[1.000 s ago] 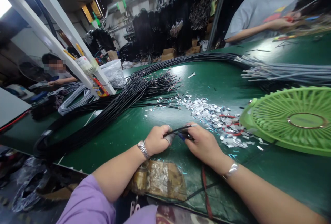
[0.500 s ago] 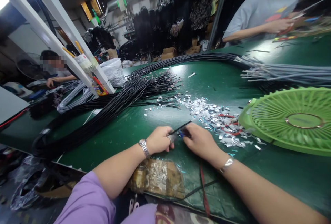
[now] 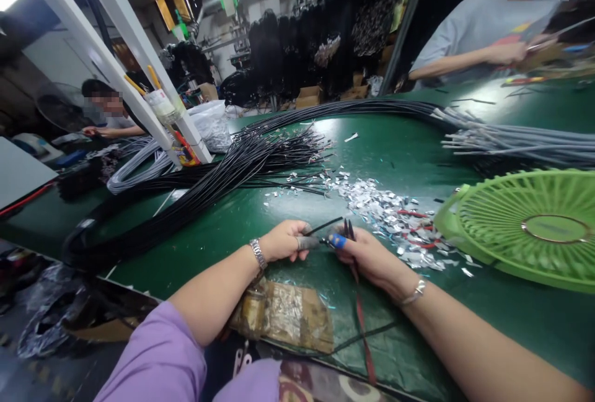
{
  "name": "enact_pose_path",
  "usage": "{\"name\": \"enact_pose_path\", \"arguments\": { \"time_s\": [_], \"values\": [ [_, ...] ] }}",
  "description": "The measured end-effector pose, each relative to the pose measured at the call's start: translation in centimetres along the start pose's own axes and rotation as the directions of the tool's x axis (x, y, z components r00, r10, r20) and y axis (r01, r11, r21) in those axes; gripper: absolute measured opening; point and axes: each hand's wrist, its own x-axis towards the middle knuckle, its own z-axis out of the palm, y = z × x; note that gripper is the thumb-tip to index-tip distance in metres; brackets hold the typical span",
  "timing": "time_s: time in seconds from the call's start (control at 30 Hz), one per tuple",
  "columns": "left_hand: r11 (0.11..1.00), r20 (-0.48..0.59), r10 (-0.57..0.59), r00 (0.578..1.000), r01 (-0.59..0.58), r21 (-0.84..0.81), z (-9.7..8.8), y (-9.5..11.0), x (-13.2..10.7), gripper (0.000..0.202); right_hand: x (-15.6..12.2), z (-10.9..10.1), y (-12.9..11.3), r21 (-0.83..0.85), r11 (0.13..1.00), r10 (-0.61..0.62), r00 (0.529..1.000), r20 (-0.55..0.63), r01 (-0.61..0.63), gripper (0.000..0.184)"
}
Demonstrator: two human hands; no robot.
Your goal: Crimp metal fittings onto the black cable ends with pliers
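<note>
My left hand is closed on a short stretch of black cable, whose free end points up and right toward my other hand. The fingertips look grey, perhaps wrapped. My right hand, with a blue wrap on its thumb, is closed around a dark two-pronged tool with its narrow tips pointing up. Its handle is hidden in the palm. The thumb almost meets the left fingertips at the cable. Beyond my hands lies a bundle of black cables with stripped, frayed ends.
Foil scraps are strewn across the green table. A green fan stands at right, below grey cables. A taped cardboard piece lies at the near edge. White posts rise at left. Two people sit across the table.
My right hand has turned, so the blue-wrapped thumb and the upright prongs now show. My hands are closer together, and the whole view has shifted slightly.
</note>
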Motion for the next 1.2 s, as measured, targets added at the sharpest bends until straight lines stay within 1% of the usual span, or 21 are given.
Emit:
{"name": "enact_pose_path", "arguments": {
  "time_s": [0.03, 0.07, 0.13, 0.2, 0.3, 0.37, 0.43, 0.5, 0.6, 0.67, 0.77, 0.83, 0.87, 0.93, 0.97, 1.0, 1.03, 1.07, 1.1, 1.17, 1.2],
  "values": [
    [0.999, -0.049, -0.007, 0.999, 0.010, 0.048, 0.2, 0.0, 0.0, 0.034, 0.0, -0.1, -0.1, -0.107, 0.994, -0.034, 0.997, -0.074, 0.026, 0.027],
    [0.995, -0.089, -0.010, 0.996, 0.019, 0.101, 0.4, -0.1, 0.0, 0.030, 0.0, -0.3, -0.2, -0.178, 0.983, -0.061, 0.990, -0.126, 0.038, 0.025],
    [0.981, -0.141, 0.007, 0.990, 0.021, 0.192, 0.7, -0.1, -0.2, 0.023, -0.2, -0.3, -0.5, -0.277, 0.959, -0.112, 0.975, -0.191, 0.056, 0.023],
    [0.980, -0.146, 0.028, 0.989, 0.002, 0.198, 0.7, -0.1, -0.4, 0.023, -0.4, -0.3, -0.6, -0.257, 0.965, -0.105, 0.978, -0.178, 0.057, 0.022],
    [0.997, -0.072, 0.027, 0.997, -0.022, 0.073, 0.5, 0.1, -0.6, 0.030, -0.3, -0.2, -0.3, -0.044, 0.999, -0.001, 0.999, -0.054, -0.002, 0.027],
    [0.998, -0.052, 0.035, 0.998, -0.032, 0.044, 0.4, 0.1, -0.6, 0.031, 0.0, -0.3, -0.1, 0.018, 0.999, 0.033, 0.999, -0.027, -0.033, 0.034],
    [0.995, -0.093, 0.047, 0.995, -0.038, 0.090, 0.4, 0.0, -0.4, 0.028, 0.3, -0.5, 0.1, -0.034, 0.999, 0.015, 0.997, -0.071, -0.018, 0.037],
    [0.989, -0.133, 0.062, 0.989, -0.043, 0.144, 0.4, -0.1, -0.3, 0.023, 0.4, -0.8, 0.1, -0.082, 0.997, 0.004, 0.993, -0.114, -0.013, 0.036],
    [0.978, -0.161, 0.103, 0.982, -0.071, 0.196, 0.4, -0.4, -0.2, 0.019, 0.2, -0.9, 0.0, -0.067, 0.997, 0.026, 0.993, -0.119, -0.034, 0.034],
    [0.968, -0.162, 0.129, 0.978, -0.089, 0.236, 0.4, -0.5, -0.2, 0.020, 0.0, -0.9, 0.0, -0.103, 0.994, 0.014, 0.994, -0.112, -0.026, 0.033],
    [0.943, -0.136, 0.168, 0.976, -0.119, 0.312, 0.3, -0.6, -0.2, 0.018, -0.1, -0.8, -0.1, -0.220, 0.976, -0.030, 0.992, -0.120, 0.003, 0.033],
    [0.937, -0.120, 0.179, 0.977, -0.131, 0.325, 0.4, -0.6, -0.3, 0.019, 0.1, -0.9, -0.1, -0.235, 0.972, -0.036, 0.991, -0.126, 0.006, 0.032],
    [0.939, -0.122, 0.178, 0.976, -0.131, 0.317, 0.4, -0.6, -0.3, 0.020, 0.3, -1.0, 0.0, -0.205, 0.979, -0.021, 0.990, -0.142, -0.009, 0.031],
    [0.950, -0.139, 0.168, 0.976, -0.123, 0.287, 0.4, -0.5, -0.3, 0.024, 0.7, -1.4, 0.1, -0.060, 0.995, 0.065, 0.968, -0.242, -0.081, 0.032],
    [0.956, -0.154, 0.163, 0.975, -0.117, 0.270, 0.3, -0.4, -0.3, 0.026, 0.8, -1.7, 0.2, 0.029, 0.993, 0.120, 0.944, -0.307, -0.117, 0.033],
    [0.961, -0.170, 0.159, 0.973, -0.113, 0.254, 0.3, -0.4, -0.3, 0.028, 1.0, -2.0, 0.3, 0.120, 0.982, 0.182, 0.909, -0.374, -0.147, 0.035],
    [0.965, -0.183, 0.158, 0.970, -0.113, 0.236, 0.2, -0.4, -0.3, 0.030, 1.0, -2.3, 0.3, 0.171, 0.973, 0.211, 0.888, -0.410, -0.153, 0.037],
    [0.969, -0.192, 0.158, 0.968, -0.115, 0.219, 0.1, -0.4, -0.3, 0.031, 1.1, -2.6, 0.2, 0.200, 0.968, 0.222, 0.880, -0.420, -0.148, 0.037],
    [0.971, -0.198, 0.158, 0.967, -0.116, 0.207, 0.1, -0.4, -0.3, 0.033, 1.0, -2.7, 0.2, 0.224, 0.965, 0.222, 0.888, -0.404, -0.139, 0.036],
    [0.972, -0.196, 0.160, 0.968, -0.120, 0.201, 0.1, -0.5, -0.3, 0.034, 0.8, -2.5, -0.1, 0.239, 0.963, 0.195, 0.931, -0.309, -0.122, 0.035],
    [0.971, -0.189, 0.162, 0.969, -0.122, 0.204, 0.1, -0.5, -0.3, 0.034, 0.7, -2.3, -0.2, 0.219, 0.969, 0.172, 0.952, -0.253, -0.117, 0.034]
  ]
}}
